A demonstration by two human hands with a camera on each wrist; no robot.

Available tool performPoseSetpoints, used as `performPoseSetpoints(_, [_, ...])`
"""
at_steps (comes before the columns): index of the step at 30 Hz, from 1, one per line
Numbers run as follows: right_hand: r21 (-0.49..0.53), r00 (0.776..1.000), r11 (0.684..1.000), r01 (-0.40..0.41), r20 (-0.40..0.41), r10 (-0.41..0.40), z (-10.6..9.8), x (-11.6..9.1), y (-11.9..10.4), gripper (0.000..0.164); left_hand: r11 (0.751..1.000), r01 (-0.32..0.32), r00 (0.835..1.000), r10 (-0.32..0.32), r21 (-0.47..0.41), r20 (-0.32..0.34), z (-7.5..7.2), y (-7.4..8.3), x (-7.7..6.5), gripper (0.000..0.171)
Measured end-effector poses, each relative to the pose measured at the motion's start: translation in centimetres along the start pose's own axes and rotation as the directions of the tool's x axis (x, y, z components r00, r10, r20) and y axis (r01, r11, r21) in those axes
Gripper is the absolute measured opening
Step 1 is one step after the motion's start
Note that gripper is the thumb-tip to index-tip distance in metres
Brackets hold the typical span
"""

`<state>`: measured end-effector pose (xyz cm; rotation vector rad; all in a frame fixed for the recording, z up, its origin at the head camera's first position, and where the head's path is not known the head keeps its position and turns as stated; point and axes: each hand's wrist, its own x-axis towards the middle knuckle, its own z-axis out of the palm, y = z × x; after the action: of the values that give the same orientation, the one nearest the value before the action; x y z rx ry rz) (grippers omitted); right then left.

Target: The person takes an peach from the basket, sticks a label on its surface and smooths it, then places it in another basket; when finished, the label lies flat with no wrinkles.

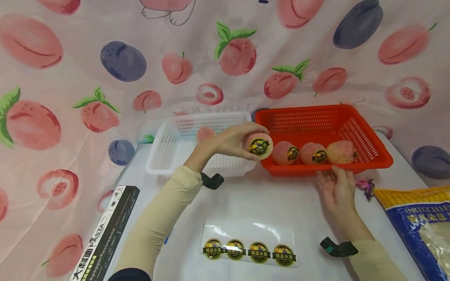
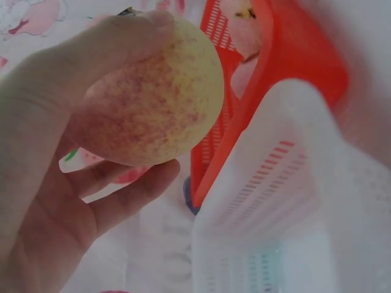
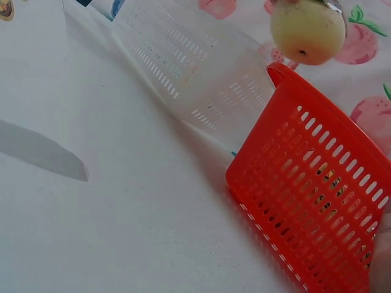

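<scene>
My left hand (image 1: 233, 142) holds a peach (image 1: 259, 146) between thumb and fingers, above the neighbouring rims of the two baskets. The peach bears a round black-and-gold sticker (image 1: 258, 147) facing the head camera; its bare mottled side shows in the left wrist view. My right hand (image 1: 338, 191) holds the front rim of the red basket (image 1: 369, 166), thumb at the rim and fingers below it. Inside that basket sit three peaches in a row, two with visible stickers, among them a peach (image 1: 313, 153) in the middle. One peach (image 1: 205, 134) lies in the white basket (image 1: 159, 156).
A clear sheet (image 1: 247, 230) with a row of round stickers lies on the white table (image 1: 183, 234) in front. A long pasta box (image 1: 109, 230) stands at left, a blue-and-yellow bag (image 1: 415, 218) at right. Behind hangs a fruit-print cloth (image 1: 197, 35).
</scene>
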<state>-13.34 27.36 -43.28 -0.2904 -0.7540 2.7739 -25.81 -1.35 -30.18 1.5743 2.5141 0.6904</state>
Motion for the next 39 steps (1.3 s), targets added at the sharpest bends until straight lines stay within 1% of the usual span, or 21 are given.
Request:
performPoseSetpoints(2, [-0.010, 1.000, 1.000, 0.000, 0.001, 0.000, -0.1, 0.0, 0.0, 0.059, 1.000, 0.003, 1.000, -0.004, 0.028, 0.027, -0.3, -0.3, 0.9, 0.065])
performPoseSetpoints(5, [-0.004, 1.000, 1.000, -0.007, 0.003, 0.007, -0.4, -0.1, 0.1, 0.061, 0.997, 0.024, 0.997, -0.029, 0.080, 0.072, -0.8, -0.9, 2.1, 0.064])
performPoseSetpoints(8, [-0.014, 1.000, 1.000, -0.012, 0.007, 0.012, -0.5, -0.1, 0.1, 0.061, 0.993, 0.043, 0.995, -0.053, 0.109, 0.088, -1.2, -1.3, 3.3, 0.063])
performPoseSetpoints(9, [-0.012, 1.000, 1.000, -0.016, 0.005, 0.016, -0.5, -0.2, 0.1, 0.061, 0.993, 0.053, 0.994, -0.063, 0.108, 0.090, -1.3, -1.4, 3.6, 0.062])
performPoseSetpoints(11, [-0.042, 1.000, 0.999, -0.013, 0.017, 0.014, -0.5, -0.1, 0.1, 0.061, 0.993, 0.071, 0.993, -0.079, 0.094, 0.087, -1.6, -1.8, 4.4, 0.061])
performPoseSetpoints(13, [-0.062, 0.999, 0.998, -0.007, 0.038, 0.009, -0.5, -0.1, 0.0, 0.061, 0.991, 0.105, 0.990, -0.112, 0.084, 0.085, -1.9, -2.1, 5.1, 0.061])
performPoseSetpoints(15, [-0.067, 0.999, 0.998, -0.009, 0.051, 0.012, -0.4, -0.1, -0.1, 0.061, 0.988, 0.133, 0.986, -0.139, 0.075, 0.087, -2.0, -2.5, 5.7, 0.060])
performPoseSetpoints(18, [-0.049, 0.998, 0.999, -0.013, 0.068, 0.016, -0.4, -0.1, -0.3, 0.061, 0.985, 0.150, 0.983, -0.157, 0.082, 0.090, -1.9, -3.1, 6.7, 0.059])
performPoseSetpoints(21, [-0.029, 0.998, 0.999, -0.016, 0.063, 0.018, -0.5, -0.1, -0.4, 0.060, 0.986, 0.142, 0.985, -0.149, 0.091, 0.086, -1.6, -3.7, 7.6, 0.058])
performPoseSetpoints(23, [-0.034, 0.998, 0.999, -0.011, 0.054, 0.013, -0.6, -0.1, -0.5, 0.061, 0.985, 0.141, 0.986, -0.149, 0.103, 0.079, -1.4, -4.1, 8.0, 0.060])
performPoseSetpoints(24, [-0.016, 0.999, 1.000, -0.015, 0.048, 0.016, -0.6, -0.2, -0.4, 0.060, 0.984, 0.142, 0.986, -0.151, 0.107, 0.075, -1.4, -4.2, 8.2, 0.061])
performPoseSetpoints(27, [-0.034, 0.999, 0.999, -0.029, 0.037, 0.030, -0.6, -0.2, -0.3, 0.060, 0.979, 0.157, 0.984, -0.167, 0.128, 0.069, -1.1, -4.5, 8.7, 0.063])
performPoseSetpoints(30, [-0.059, 0.998, 0.997, -0.041, 0.043, 0.043, -0.6, -0.1, -0.2, 0.061, 0.977, 0.163, 0.982, -0.174, 0.138, 0.070, -1.0, -4.7, 9.3, 0.063])
performPoseSetpoints(31, [-0.082, 0.998, 0.996, -0.039, 0.046, 0.043, -0.6, -0.1, -0.1, 0.061, 0.976, 0.163, 0.982, -0.175, 0.142, 0.076, -0.9, -4.7, 9.5, 0.063])
performPoseSetpoints(37, [-0.084, 0.998, 0.996, -0.028, 0.061, 0.033, -0.7, 0.0, -0.2, 0.061, 0.981, 0.122, 0.981, -0.142, 0.151, 0.129, 0.0, -4.9, 11.0, 0.061])
performPoseSetpoints(39, [-0.089, 0.997, 0.996, -0.024, 0.068, 0.030, -0.7, 0.0, -0.2, 0.060, 0.979, 0.122, 0.980, -0.145, 0.160, 0.137, 0.3, -4.9, 11.5, 0.060])
